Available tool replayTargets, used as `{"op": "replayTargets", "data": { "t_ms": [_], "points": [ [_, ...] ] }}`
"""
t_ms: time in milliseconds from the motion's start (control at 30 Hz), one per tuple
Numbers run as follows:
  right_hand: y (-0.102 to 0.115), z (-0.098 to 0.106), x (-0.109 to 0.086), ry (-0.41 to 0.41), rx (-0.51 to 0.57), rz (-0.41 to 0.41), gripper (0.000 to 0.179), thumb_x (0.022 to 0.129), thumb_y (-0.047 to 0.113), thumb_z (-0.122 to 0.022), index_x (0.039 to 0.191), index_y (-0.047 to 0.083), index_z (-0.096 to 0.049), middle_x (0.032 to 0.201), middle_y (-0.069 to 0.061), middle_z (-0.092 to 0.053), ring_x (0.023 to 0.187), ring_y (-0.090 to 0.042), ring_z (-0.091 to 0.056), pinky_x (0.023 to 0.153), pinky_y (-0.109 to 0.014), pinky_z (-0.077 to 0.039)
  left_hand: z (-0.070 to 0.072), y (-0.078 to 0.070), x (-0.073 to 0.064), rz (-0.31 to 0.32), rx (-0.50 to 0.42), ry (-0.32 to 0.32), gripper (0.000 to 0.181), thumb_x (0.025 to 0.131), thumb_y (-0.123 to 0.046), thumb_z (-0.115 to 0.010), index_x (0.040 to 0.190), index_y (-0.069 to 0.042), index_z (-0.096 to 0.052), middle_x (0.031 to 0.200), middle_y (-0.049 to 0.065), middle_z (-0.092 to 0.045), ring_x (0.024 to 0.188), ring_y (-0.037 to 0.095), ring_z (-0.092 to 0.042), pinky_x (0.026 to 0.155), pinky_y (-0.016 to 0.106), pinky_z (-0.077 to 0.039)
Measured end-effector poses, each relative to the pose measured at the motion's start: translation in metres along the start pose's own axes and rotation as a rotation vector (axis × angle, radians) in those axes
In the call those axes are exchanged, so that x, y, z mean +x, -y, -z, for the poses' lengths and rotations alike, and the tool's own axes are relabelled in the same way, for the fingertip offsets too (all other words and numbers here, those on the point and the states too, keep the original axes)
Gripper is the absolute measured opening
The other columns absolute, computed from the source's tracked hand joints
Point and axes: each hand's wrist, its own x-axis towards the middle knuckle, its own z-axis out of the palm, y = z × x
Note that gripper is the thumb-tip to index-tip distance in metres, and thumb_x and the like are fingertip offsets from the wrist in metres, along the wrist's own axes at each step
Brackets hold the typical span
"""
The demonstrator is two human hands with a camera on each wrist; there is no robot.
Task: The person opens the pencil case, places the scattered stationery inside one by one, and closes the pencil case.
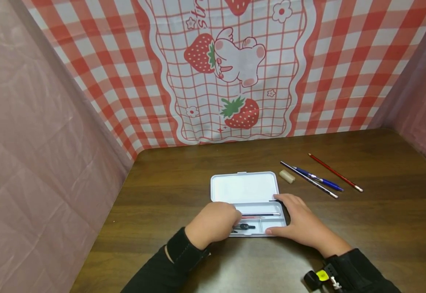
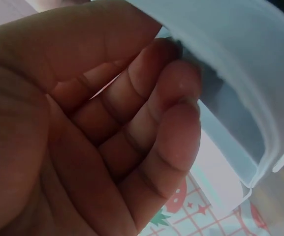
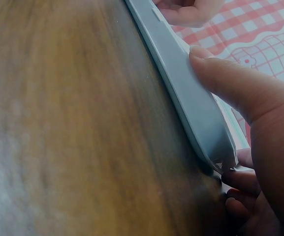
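A white pencil case (image 1: pixel 244 188) lies with its lid folded back. Inside it are a slim dark stick (image 1: pixel 268 214), a thin reddish stick (image 1: pixel 252 217) and a small black drawing compass (image 1: pixel 247 226). My left hand (image 1: pixel 213 224) reaches over the case's left part with curled fingers; in the left wrist view its fingertips (image 2: pixel 178 132) are right at the case's rim. I cannot tell whether they pinch anything. My right hand (image 1: pixel 301 221) grips the case's right end, thumb (image 3: pixel 215 66) on the front rim and the other fingers around the far corner.
Right of the lid lie a beige eraser (image 1: pixel 287 176), a silvery patterned pencil (image 1: pixel 313 182), a blue pen (image 1: pixel 322 179) and a red pencil (image 1: pixel 335 172) with a white end. A checked strawberry cloth (image 1: pixel 231 73) hangs behind the wooden table (image 1: pixel 154 195).
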Motion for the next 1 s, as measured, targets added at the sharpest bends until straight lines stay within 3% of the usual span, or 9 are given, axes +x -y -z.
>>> {"op": "replayTargets", "data": {
  "t_ms": [200, 367, 500, 600, 700, 833, 1000],
  "points": [
    [0.000, 0.006, -0.002, -0.003, 0.023, -0.002, 0.111, 0.073, 0.067, -0.083, 0.150, -0.001, -0.041, 0.150, -0.026, -0.044, 0.136, -0.045, -0.038, 0.108, -0.068, -0.034, 0.001, -0.002, 0.002, 0.020, -0.028, 0.009, 0.021, 0.096, -0.012, -0.070, 0.078, -0.021, -0.071, 0.067, -0.010, -0.054, 0.062, 0.011, -0.048, 0.060, 0.026, -0.042],
    [-0.003, 0.010, -0.001, -0.020, 0.106, -0.034, 0.103, 0.083, 0.057, -0.081, 0.154, -0.002, -0.034, 0.153, -0.028, -0.039, 0.140, -0.049, -0.033, 0.109, -0.069, -0.030, 0.002, -0.004, 0.003, 0.027, -0.027, 0.001, 0.021, 0.096, -0.012, -0.070, 0.077, -0.021, -0.071, 0.067, -0.011, -0.054, 0.062, 0.010, -0.047, 0.060, 0.026, -0.042],
    [-0.006, 0.012, 0.001, -0.050, 0.156, -0.055, 0.092, 0.090, 0.051, -0.076, 0.152, -0.003, -0.035, 0.150, -0.027, -0.043, 0.136, -0.044, -0.041, 0.104, -0.062, -0.041, 0.006, -0.001, 0.002, 0.035, -0.084, 0.006, 0.019, 0.094, -0.012, -0.071, 0.077, -0.020, -0.070, 0.068, -0.009, -0.055, 0.063, 0.011, -0.048, 0.060, 0.026, -0.043],
    [-0.006, 0.013, 0.003, -0.106, 0.189, -0.080, 0.083, 0.093, 0.047, -0.075, 0.149, -0.002, -0.040, 0.144, -0.024, -0.051, 0.122, -0.036, -0.052, 0.093, -0.049, -0.051, 0.008, 0.005, -0.002, 0.050, -0.137, -0.022, 0.013, 0.094, -0.016, -0.071, 0.081, -0.019, -0.070, 0.071, -0.009, -0.057, 0.063, 0.011, -0.050, 0.061, 0.026, -0.044],
    [-0.006, 0.013, 0.005, -0.152, 0.215, -0.106, 0.075, 0.095, 0.043, -0.073, 0.147, -0.001, -0.042, 0.139, -0.021, -0.057, 0.114, -0.030, -0.056, 0.086, -0.038, -0.051, 0.008, 0.014, -0.011, 0.111, -0.171, -0.076, 0.009, 0.095, -0.024, -0.072, 0.089, -0.017, -0.072, 0.075, -0.009, -0.060, 0.064, 0.010, -0.052, 0.063, 0.027, -0.046],
    [-0.003, 0.010, 0.004, -0.153, 0.238, -0.122, 0.069, 0.098, 0.038, -0.071, 0.146, -0.002, -0.042, 0.138, -0.022, -0.057, 0.116, -0.031, -0.055, 0.085, -0.034, -0.050, 0.005, 0.026, -0.029, 0.260, -0.213, -0.132, 0.021, 0.094, -0.031, -0.075, 0.101, -0.012, -0.073, 0.084, -0.004, -0.066, 0.068, 0.012, -0.055, 0.066, 0.032, -0.050],
    [-0.002, 0.008, 0.002, -0.145, 0.257, -0.143, 0.065, 0.099, 0.033, -0.070, 0.146, -0.003, -0.042, 0.139, -0.023, -0.056, 0.121, -0.033, -0.054, 0.088, -0.038, -0.050, -0.005, 0.035, -0.047, 0.413, -0.351, -0.163, 0.045, 0.093, -0.035, -0.076, 0.124, -0.004, -0.067, 0.111, 0.008, -0.070, 0.096, 0.022, -0.066, 0.086, 0.045, -0.055]
  ]
}}
